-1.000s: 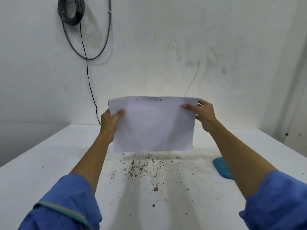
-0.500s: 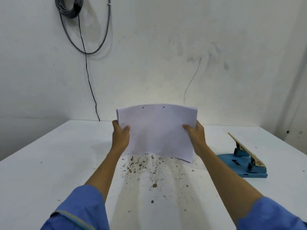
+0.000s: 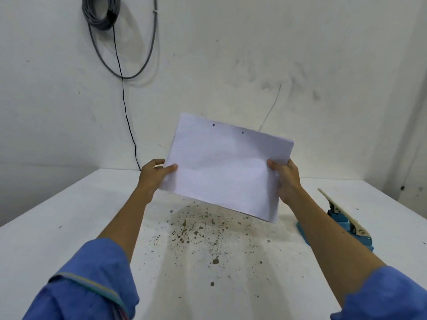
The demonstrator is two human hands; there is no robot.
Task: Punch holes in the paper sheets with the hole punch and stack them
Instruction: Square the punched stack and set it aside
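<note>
A coiled grey cable [image 3: 101, 12] is hung on the wall at upper left, with a thin black wire [image 3: 126, 107] run down from it to the table edge. The left hand [image 3: 154, 175] is closed on the left edge of the paper sheets [image 3: 227, 167], the thumb laid across the front face and the fingers hidden behind. The sheets are held as one stack, raised clear of the white table [image 3: 57, 227] and tilted, the left corner higher than the right. Two punched holes are seen near the top edge. Brown specks [image 3: 198, 232] are scattered on the table below the stack. The right edge of the stack is gripped by the right hand [image 3: 286, 181], thumb in front. The blue hole punch [image 3: 346, 225] is set on the table at far right, well apart from the stack, with its cream lever raised.
</note>
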